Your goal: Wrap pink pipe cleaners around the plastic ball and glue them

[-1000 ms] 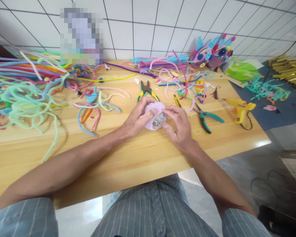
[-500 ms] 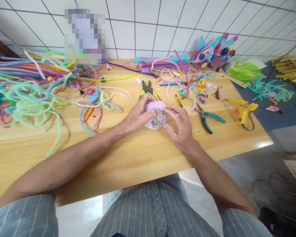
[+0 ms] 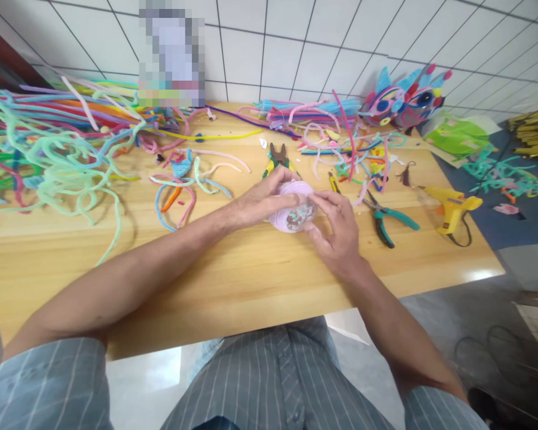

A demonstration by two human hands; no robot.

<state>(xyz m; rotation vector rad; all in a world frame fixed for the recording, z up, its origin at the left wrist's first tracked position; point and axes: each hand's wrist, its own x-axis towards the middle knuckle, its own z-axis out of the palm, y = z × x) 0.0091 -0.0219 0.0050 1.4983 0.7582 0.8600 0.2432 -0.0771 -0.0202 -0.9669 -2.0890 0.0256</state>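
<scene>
A round object (image 3: 281, 220) wrapped in lilac strands is between my hands over the middle of the wooden table; its right side is clear, with bits of brown and green showing. My left hand (image 3: 269, 200) grips it from the left, the thumb lying across its front. My right hand (image 3: 336, 230) holds its right edge between thumb and fingertips. Just behind the object lie pliers with yellow and green handles (image 3: 278, 158), their handles partly hidden by my left hand.
Teal-handled pliers (image 3: 383, 221), a yellow cutter (image 3: 334, 182) and a yellow glue gun (image 3: 452, 209) lie to the right. Fuzzy stems (image 3: 72, 155) pile up at the left. Decorated figures (image 3: 406, 101) and a green packet (image 3: 459, 134) stand at the back right.
The view has shifted, so the table's contents appear farther right. Both hands keep hold of the lilac object, and my left thumb reaches slightly farther across it.
</scene>
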